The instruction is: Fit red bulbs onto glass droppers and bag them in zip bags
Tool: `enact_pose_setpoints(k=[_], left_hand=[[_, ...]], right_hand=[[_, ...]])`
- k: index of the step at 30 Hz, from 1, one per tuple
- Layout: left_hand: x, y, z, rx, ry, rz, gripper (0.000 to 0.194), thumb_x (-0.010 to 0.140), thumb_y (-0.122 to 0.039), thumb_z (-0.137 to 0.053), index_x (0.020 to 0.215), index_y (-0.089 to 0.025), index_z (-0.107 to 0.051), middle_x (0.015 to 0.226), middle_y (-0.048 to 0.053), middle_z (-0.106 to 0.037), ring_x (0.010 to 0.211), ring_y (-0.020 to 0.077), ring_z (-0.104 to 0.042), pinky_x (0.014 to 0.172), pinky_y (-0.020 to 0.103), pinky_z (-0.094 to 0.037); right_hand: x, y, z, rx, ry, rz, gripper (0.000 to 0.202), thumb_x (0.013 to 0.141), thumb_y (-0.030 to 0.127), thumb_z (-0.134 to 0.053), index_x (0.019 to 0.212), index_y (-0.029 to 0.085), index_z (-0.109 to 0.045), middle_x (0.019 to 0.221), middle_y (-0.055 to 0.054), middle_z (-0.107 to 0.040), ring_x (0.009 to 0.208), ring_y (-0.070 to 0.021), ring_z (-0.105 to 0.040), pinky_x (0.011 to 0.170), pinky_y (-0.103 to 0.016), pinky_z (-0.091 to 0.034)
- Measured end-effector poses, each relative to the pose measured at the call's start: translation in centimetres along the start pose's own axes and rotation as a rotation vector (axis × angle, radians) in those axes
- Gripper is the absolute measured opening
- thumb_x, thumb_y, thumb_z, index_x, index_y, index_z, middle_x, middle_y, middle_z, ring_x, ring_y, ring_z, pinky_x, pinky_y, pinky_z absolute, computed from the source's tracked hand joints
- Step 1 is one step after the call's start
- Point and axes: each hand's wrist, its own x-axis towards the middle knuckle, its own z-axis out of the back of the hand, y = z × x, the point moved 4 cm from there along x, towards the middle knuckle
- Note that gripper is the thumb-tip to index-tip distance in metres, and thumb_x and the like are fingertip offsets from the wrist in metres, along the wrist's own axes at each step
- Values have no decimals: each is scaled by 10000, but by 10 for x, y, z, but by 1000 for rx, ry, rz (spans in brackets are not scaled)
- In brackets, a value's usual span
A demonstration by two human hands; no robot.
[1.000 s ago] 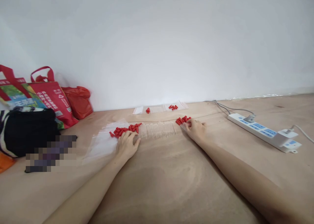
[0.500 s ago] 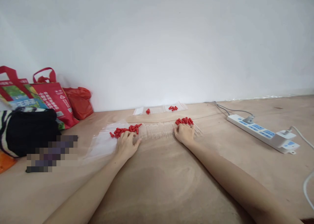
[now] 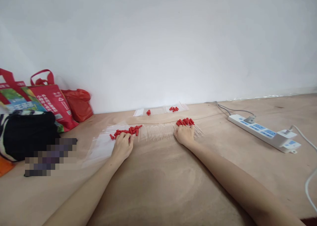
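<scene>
My left hand (image 3: 123,145) is at the near edge of a loose pile of red rubber bulbs (image 3: 132,130). Its thumb and fingers are pinched together, with a bit of red bulb between them. A row of thin clear dropper tubes (image 3: 156,131) lies side by side between my hands. At the right end of that row my right hand (image 3: 185,134) rests with curled fingers on the tubes, just below a bunch of red bulbs (image 3: 185,121). What those fingers grip is hidden. Beneath the left pile is a clear plastic bag (image 3: 97,150).
Near the wall lie bagged tubes with small red bulbs (image 3: 173,109). A white power strip (image 3: 262,132) with cables is at the right. Red shopping bags (image 3: 55,100), a black cloth item (image 3: 29,133) and a blurred-out object (image 3: 51,157) occupy the left side of the wooden tabletop (image 3: 158,186).
My left hand has drawn left from the tubes to the red bulbs, and its thumb has closed in on the fingers. My right hand has stayed nearly in place.
</scene>
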Motion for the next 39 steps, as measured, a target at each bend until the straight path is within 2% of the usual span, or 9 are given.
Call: enact_pose_setpoints(k=[5,9,12,16,19,23,30,35,39], left_hand=[[1,8,-3,1,67,-5,110,746,-200,-449,736,-175,-556,778,69,-541,771,228,-528,732,334,-429],[0,8,-2,-6,82,14,143,726,-135,-426,760,-166,-562,797,86,-561,772,244,-535,728,349,-432],[1,1,5,-84,26,-5,166,749,-146,-404,794,-170,-563,824,86,-575,797,241,-541,758,355,-429],[-2,-20,17,-343,-59,-43,246,815,-184,-361,980,-155,-541,958,90,-587,910,216,-536,832,345,-409],[-7,-39,19,-546,-10,-34,253,837,-221,-375,1017,-157,-542,935,69,-594,886,189,-548,798,319,-431],[-16,-61,16,-704,110,-71,220,835,-219,-398,921,-170,-595,802,36,-558,760,151,-549,688,272,-454],[-23,-72,14,-727,336,-191,51,751,-181,-539,710,-155,-554,769,13,-518,669,117,-529,622,229,-446],[-22,-71,12,-645,374,-234,99,772,-165,-517,846,-168,-582,810,25,-553,718,140,-539,654,251,-435],[-21,-71,12,-622,300,-229,144,818,-166,-438,782,-166,-577,787,26,-550,738,150,-534,692,273,-418]], right_hand=[[-3,0,-1,5,14,-6,277,794,222,-374,811,74,-607,829,-194,-625,820,-271,-541,802,-420,-197],[-8,-2,2,40,-62,-24,271,804,258,-363,813,98,-582,818,-163,-625,805,-258,-534,797,-410,-207],[-11,0,6,86,-136,27,263,825,261,-343,824,113,-561,814,-131,-623,799,-242,-528,781,-395,-218],[-13,2,7,162,-184,122,236,846,227,-332,868,125,-544,836,-103,-622,796,-215,-524,762,-366,-233],[-13,2,6,215,-226,176,237,844,179,-332,964,135,-532,874,-93,-623,824,-208,-516,754,-344,-252],[-19,5,6,283,-260,310,244,833,147,-343,991,152,-530,887,-87,-613,849,-205,-505,748,-322,-292],[-40,13,5,487,-197,529,219,822,109,-316,927,147,-503,874,-93,-581,839,-190,-504,707,-294,-371],[-41,14,9,519,-196,517,225,865,211,-315,957,145,-510,878,-94,-575,830,-186,-503,690,-288,-374],[-44,18,16,492,-193,552,265,875,269,-340,1012,176,-546,793,-63,-575,751,-163,-500,657,-277,-334]])
